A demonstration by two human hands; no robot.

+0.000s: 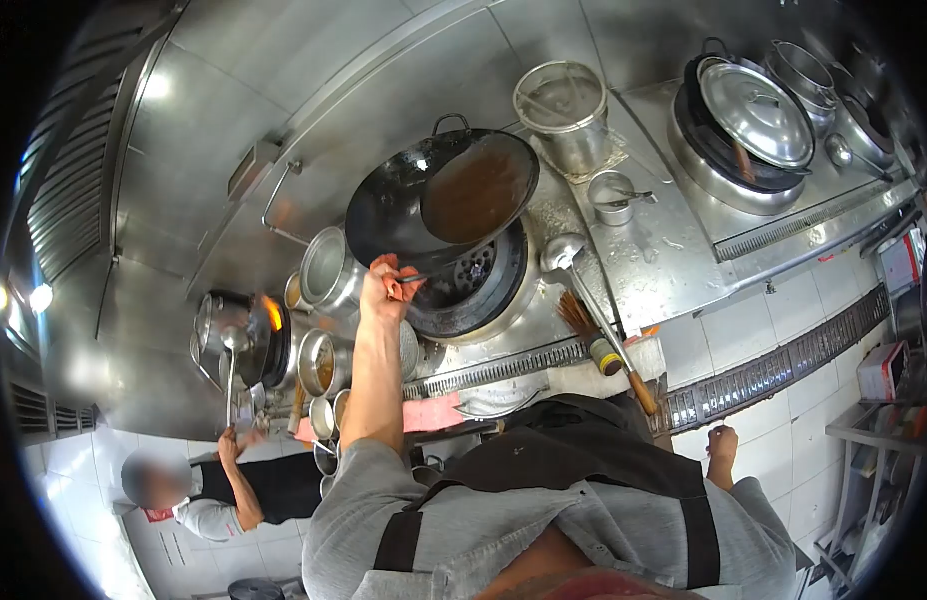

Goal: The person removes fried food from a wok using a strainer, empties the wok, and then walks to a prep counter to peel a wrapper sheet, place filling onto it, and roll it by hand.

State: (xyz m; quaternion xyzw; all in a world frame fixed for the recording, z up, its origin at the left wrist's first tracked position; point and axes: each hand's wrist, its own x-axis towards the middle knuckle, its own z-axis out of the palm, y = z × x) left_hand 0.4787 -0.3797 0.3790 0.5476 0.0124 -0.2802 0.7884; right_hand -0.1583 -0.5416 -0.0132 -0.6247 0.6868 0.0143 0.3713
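Note:
My left hand [384, 291] is closed around the near handle of a large black wok [389, 205], with a folded red cloth [405, 289] between palm and metal. The wok is raised and tilted off the burner [472, 275], whose perforated centre shows beneath it. Brown liquid [481, 190] pools toward the right side of the wok. At my right side, away from the counter, my right hand [722, 445] hangs with curled fingers; I see nothing in it. Nearest to it, a long-handled ladle [599, 305] lies across the counter's front edge beside a bamboo brush [581, 322].
A strainer-topped steel pot [567, 125] and a small steel cup [613, 200] stand right of the wok. Farther right, a lid [759, 112] covers another wok. To the left, a co-worker [224, 490] holds a ladle at a flaming burner. Steel pots [326, 268] stand between us.

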